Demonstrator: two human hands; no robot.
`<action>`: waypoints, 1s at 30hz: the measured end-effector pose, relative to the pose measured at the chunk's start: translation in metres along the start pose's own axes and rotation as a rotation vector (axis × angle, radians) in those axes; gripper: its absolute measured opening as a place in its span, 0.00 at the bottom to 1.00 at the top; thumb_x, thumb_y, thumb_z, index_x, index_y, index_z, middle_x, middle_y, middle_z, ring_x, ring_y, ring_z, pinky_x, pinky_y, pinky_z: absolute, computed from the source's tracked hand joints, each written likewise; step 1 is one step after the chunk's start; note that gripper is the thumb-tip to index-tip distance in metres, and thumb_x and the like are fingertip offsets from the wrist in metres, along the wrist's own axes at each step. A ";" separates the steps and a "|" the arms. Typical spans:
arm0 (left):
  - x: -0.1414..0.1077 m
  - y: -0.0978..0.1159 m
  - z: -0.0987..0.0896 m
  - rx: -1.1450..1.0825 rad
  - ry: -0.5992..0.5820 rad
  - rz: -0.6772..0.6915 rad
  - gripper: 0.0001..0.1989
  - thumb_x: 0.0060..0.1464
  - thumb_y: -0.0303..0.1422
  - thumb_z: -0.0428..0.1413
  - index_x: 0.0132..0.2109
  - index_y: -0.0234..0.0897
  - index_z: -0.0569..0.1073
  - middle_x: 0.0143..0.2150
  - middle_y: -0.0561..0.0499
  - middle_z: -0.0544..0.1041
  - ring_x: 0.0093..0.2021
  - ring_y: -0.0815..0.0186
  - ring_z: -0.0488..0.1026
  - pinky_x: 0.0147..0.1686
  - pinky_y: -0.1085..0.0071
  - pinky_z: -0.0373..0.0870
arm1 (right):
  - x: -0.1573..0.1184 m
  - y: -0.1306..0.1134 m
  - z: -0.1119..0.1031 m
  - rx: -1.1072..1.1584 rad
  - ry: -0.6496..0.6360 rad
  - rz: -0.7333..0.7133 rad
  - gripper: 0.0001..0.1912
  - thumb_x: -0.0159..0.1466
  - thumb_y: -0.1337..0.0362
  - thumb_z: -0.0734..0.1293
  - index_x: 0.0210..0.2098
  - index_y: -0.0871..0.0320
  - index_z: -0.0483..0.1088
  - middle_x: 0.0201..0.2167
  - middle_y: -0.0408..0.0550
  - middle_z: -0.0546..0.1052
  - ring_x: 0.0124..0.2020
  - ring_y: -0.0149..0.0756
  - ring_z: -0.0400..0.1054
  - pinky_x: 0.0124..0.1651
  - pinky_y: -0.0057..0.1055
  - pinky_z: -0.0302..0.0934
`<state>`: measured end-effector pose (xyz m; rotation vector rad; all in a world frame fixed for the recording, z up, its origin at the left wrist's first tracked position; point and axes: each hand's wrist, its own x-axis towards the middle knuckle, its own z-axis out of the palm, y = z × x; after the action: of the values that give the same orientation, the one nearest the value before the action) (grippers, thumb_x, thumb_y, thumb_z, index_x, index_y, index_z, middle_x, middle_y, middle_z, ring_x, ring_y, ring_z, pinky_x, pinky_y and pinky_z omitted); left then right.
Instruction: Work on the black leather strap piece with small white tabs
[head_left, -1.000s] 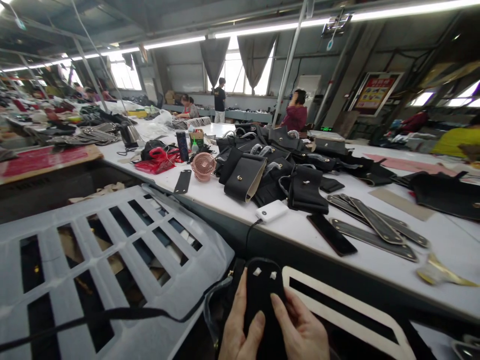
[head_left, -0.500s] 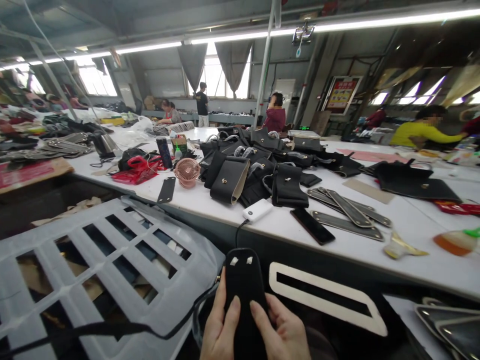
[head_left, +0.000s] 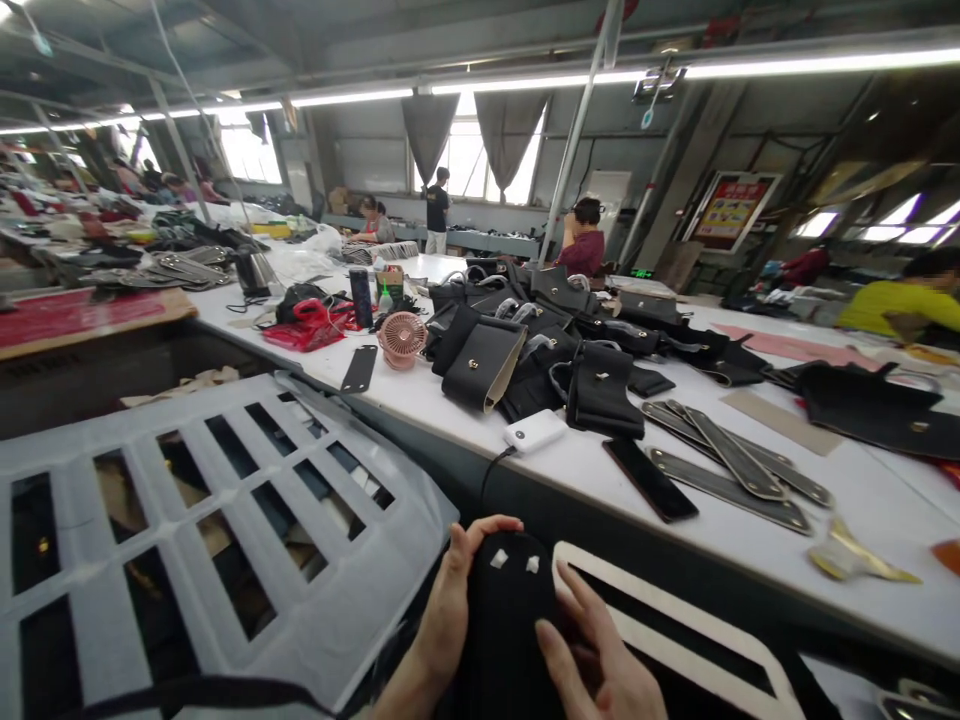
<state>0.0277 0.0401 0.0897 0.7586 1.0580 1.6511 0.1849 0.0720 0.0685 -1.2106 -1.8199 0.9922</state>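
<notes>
Black material formed the round-ended piece [head_left: 510, 625] at the lower centre, fitted with two white tabs [head_left: 516, 562] near its upper end. The left hand [head_left: 448, 605] held its left edge in a loose, cupped grip, a finger over the top; the right hand [head_left: 600, 655] gripped the right side, thumb on the face. A cream slotted frame [head_left: 675, 655] lay to the right, a pale slotted cover [head_left: 161, 527] to the left. Beyond, the white table [head_left: 405, 398] carried a phone [head_left: 650, 480], a white device [head_left: 535, 430], straps [head_left: 739, 450], a pink fan [head_left: 403, 340] and black bags [head_left: 484, 358]. Several people worked or stood farther back.
</notes>
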 end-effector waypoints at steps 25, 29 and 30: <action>-0.002 -0.011 0.007 -0.040 -0.083 0.053 0.33 0.57 0.60 0.38 0.46 0.39 0.73 0.45 0.46 0.75 0.46 0.54 0.70 0.51 0.58 0.63 | 0.039 -0.032 -0.003 -0.075 0.050 -0.862 0.13 0.61 0.79 0.61 0.39 0.57 0.69 0.33 0.49 0.69 0.37 0.35 0.65 0.36 0.32 0.65; -0.004 -0.012 0.007 0.035 -0.103 0.138 0.32 0.59 0.58 0.37 0.46 0.40 0.74 0.47 0.46 0.75 0.50 0.54 0.68 0.53 0.61 0.61 | 0.030 -0.035 0.005 -0.008 0.156 -0.849 0.14 0.60 0.81 0.61 0.37 0.57 0.69 0.34 0.50 0.69 0.39 0.38 0.64 0.38 0.36 0.64; -0.004 -0.011 0.007 0.047 -0.106 0.151 0.32 0.59 0.58 0.37 0.46 0.40 0.74 0.48 0.47 0.75 0.51 0.54 0.68 0.54 0.62 0.60 | 0.029 -0.036 0.006 -0.004 0.168 -0.851 0.14 0.60 0.81 0.61 0.37 0.57 0.68 0.33 0.50 0.69 0.38 0.38 0.64 0.38 0.36 0.64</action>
<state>0.0398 0.0395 0.0823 0.9668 0.9876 1.6978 0.1573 0.0885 0.1020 -0.3962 -1.9135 0.3813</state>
